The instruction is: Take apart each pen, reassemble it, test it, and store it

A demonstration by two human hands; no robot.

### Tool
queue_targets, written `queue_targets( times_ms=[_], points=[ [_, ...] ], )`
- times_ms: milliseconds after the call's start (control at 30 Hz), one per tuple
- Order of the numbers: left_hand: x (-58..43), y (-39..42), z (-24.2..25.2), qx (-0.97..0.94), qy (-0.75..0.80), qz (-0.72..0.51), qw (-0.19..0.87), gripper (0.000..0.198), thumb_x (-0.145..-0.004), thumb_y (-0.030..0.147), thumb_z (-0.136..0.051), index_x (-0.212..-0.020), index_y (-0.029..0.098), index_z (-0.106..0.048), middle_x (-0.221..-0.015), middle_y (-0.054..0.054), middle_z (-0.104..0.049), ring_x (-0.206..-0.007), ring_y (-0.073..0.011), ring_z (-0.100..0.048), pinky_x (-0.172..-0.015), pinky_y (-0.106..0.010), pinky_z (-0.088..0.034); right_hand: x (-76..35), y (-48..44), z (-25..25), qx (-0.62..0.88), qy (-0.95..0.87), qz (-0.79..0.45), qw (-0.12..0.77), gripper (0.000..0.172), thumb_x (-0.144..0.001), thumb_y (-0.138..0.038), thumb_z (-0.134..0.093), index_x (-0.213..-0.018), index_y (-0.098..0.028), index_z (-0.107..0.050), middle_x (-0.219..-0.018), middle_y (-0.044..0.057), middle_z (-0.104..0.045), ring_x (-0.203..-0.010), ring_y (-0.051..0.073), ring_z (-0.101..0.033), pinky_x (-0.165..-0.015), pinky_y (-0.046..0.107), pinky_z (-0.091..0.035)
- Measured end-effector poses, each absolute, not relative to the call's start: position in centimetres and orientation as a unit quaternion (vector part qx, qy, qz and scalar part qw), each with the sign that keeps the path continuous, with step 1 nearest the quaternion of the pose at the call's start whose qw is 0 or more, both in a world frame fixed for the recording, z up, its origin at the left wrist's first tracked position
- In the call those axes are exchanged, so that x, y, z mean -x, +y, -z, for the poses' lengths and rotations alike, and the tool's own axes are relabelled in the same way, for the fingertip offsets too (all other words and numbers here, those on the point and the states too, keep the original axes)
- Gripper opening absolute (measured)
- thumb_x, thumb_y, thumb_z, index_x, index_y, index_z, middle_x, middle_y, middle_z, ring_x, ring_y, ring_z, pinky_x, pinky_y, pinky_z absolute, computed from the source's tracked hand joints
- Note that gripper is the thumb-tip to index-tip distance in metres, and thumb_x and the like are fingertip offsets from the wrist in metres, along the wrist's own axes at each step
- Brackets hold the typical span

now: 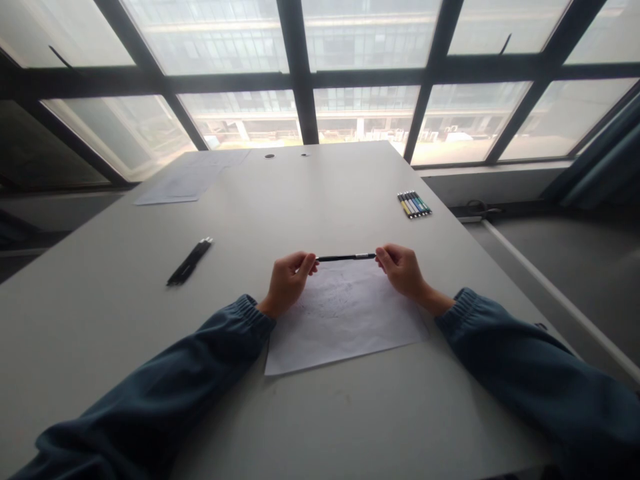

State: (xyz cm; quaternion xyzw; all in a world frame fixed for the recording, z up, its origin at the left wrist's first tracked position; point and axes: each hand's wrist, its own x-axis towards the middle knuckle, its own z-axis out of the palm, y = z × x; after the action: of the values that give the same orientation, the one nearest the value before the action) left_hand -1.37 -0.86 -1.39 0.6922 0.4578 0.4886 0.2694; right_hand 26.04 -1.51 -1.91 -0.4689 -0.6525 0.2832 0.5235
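Note:
A black pen (345, 257) is held level between my two hands, above the far edge of a white sheet of paper (345, 333). My left hand (290, 280) pinches one end of it between thumb and fingers. At the other end, my right hand (403, 270) has a similar pinch. Faint dark marks show on the paper, which lies on the table below my wrists. The pen's two tips are hidden in my fingers.
Black pens (190, 262) lie together on the white table (110, 320) at left. A row of several coloured pens (414, 204) rests near the right edge. Farther back are more paper sheets (180, 180) and a small dark disc (269, 156). Windows (367, 113) stand behind.

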Motion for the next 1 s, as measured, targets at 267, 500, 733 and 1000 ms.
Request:
queue_targets(
  times_ms=[267,500,733,1000],
  points=[
    [1.3,-0.9,1.3,-0.693,0.461,-0.485,0.269,0.037,-0.096,0.041,-0.060,-0.073,0.015,-0.070,-0.064,-0.004,-0.069,-0.059,-0.0123,-0.064,-0.057,-0.023,-0.051,-26.0,-1.5,2.1,0.465,-0.652,-0.295,0.521,0.044,-0.096,-0.049,-0.055,-0.066,-0.018,-0.060,-0.057,-0.001,-0.054,-0.051,0.011,-0.046,-0.051,0.025,-0.034],
    [1.2,-1.1,1.0,-0.694,0.458,-0.490,0.264,0.037,-0.095,0.041,-0.059,-0.071,0.015,-0.070,-0.063,-0.003,-0.068,-0.057,-0.0121,-0.063,-0.056,-0.022,-0.050,-26.0,-1.6,1.9,0.466,-0.654,-0.291,0.521,0.046,-0.096,-0.052,-0.055,-0.065,-0.018,-0.060,-0.057,-0.001,-0.056,-0.051,0.011,-0.047,-0.052,0.026,-0.036],
    [1.2,-1.5,0.5,-0.691,0.463,-0.505,0.231,0.037,-0.096,0.041,-0.060,-0.069,0.016,-0.069,-0.061,-0.002,-0.066,-0.056,-0.0111,-0.061,-0.055,-0.022,-0.046,-26.0,-1.4,2.0,0.450,-0.643,-0.300,0.543,0.049,-0.100,-0.056,-0.046,-0.080,-0.017,-0.069,-0.068,0.004,-0.065,-0.058,0.014,-0.056,-0.056,0.027,-0.044],
    [1.2,-1.4,0.4,-0.695,0.462,-0.506,0.217,0.037,-0.095,0.042,-0.060,-0.070,0.016,-0.069,-0.061,-0.002,-0.067,-0.056,-0.0115,-0.061,-0.054,-0.022,-0.046,-25.9,-1.3,2.2,0.402,-0.724,-0.268,0.492,0.033,-0.089,-0.043,-0.070,-0.112,-0.021,-0.071,-0.096,0.007,-0.073,-0.082,0.018,-0.066,-0.067,0.029,-0.051]
  ],
)
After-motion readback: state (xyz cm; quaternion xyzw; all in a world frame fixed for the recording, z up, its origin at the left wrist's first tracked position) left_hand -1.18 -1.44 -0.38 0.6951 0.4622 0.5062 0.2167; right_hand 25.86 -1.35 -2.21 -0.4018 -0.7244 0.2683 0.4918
